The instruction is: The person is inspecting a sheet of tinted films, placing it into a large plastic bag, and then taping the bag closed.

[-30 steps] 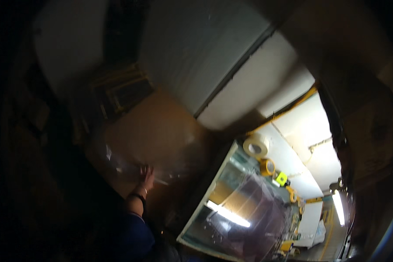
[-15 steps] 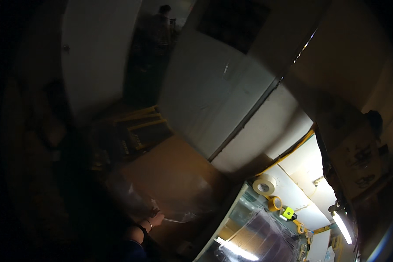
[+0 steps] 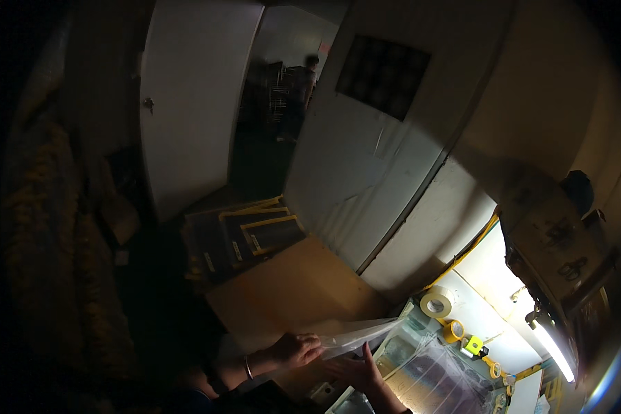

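A thin clear plastic sheet (image 3: 366,334) is pinched in my left hand (image 3: 301,348), whose fingers are closed on its near corner. It stretches right toward the lit glass-topped worktable (image 3: 396,353). Just below the sheet is my right hand (image 3: 363,371), thumb raised and fingers stretched to the left. Nothing shows in its grip; whether it touches the sheet I cannot tell. On the glass lies more crumpled clear film (image 3: 438,376). Left of the table, a flat brown board (image 3: 290,283) lies beneath and beyond my left hand.
Along the table's back edge stand a wide tape roll (image 3: 437,302), a yellow tape roll (image 3: 453,331) and a yellow-green tape measure (image 3: 472,346). A lit tube lamp (image 3: 553,350) hangs at right. Dark yellow-edged frames (image 3: 245,234) lie beyond the board. Another person (image 3: 300,96) stands past the doorway.
My left hand has moved right and lifted the plastic sheet off the brown board toward the glass table. My right hand has come into view. The whole view has shifted.
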